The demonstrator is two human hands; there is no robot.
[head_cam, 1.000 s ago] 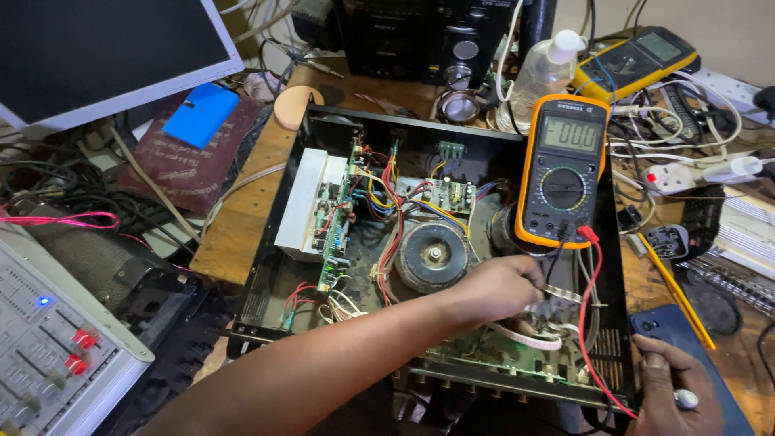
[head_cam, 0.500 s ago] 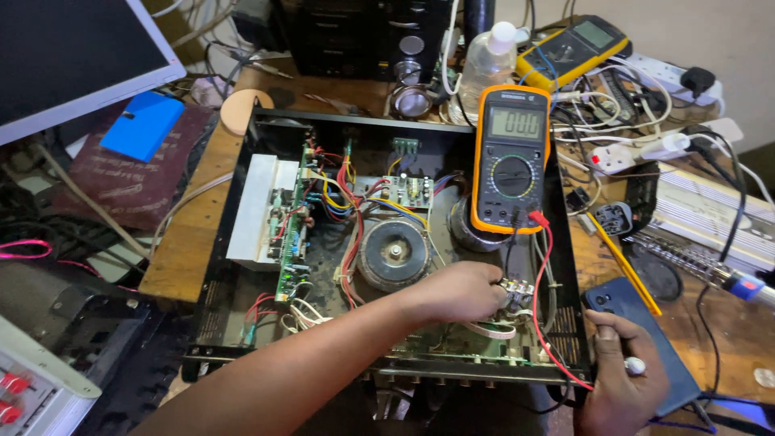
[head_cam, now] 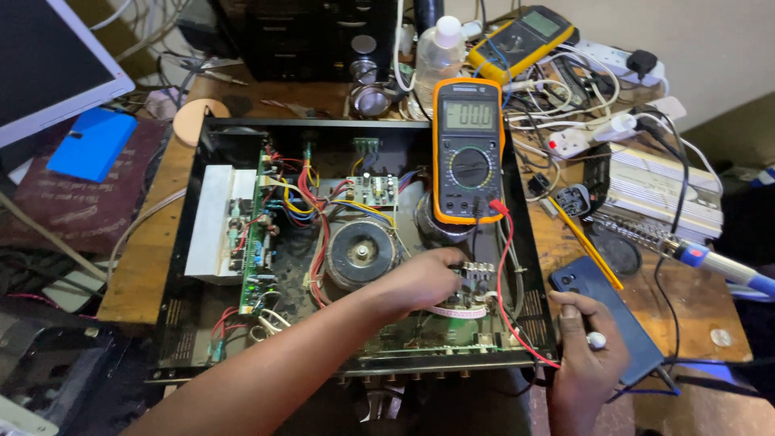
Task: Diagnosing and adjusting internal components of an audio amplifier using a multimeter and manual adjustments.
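Change: Since the earlier frame your view has moved in closer; your left hand (head_cam: 420, 282) stays inside the open amplifier case (head_cam: 339, 129), and your right hand (head_cam: 585, 355) stays at its right front corner.
Left hand: Fingers pinched narrow over a small metal part (head_cam: 476, 270) on the circuit board in the front of the case; the fingertips hide whether you hold it or only touch it.
Right hand: Curled around a small white object (head_cam: 596, 341), just right of the case; what the object is cannot be told.
Phone: A dark flat phone (head_cam: 605, 311) lies under your right hand, just right of the case.
Meter: An orange-edged multimeter (head_cam: 468, 153) with a grey display and round dial leans on the right rear part of the case. Its red lead (head_cam: 504, 282) runs down to the front right corner.
Case: Black sheet metal, rectangular, lid off. It sits on a wooden bench (head_cam: 141, 266).
Inside: A round wound transformer (head_cam: 361, 254) sits in the middle, left of your left hand. A green board (head_cam: 258, 242) with red and yellow wires and a white ribbed heat sink (head_cam: 214, 222) stand at the left side.
Beyond the case: A clear plastic bottle (head_cam: 440, 52) and a second yellow meter (head_cam: 521, 40) stand behind it; a silver finned box (head_cam: 662, 190) lies to its right.
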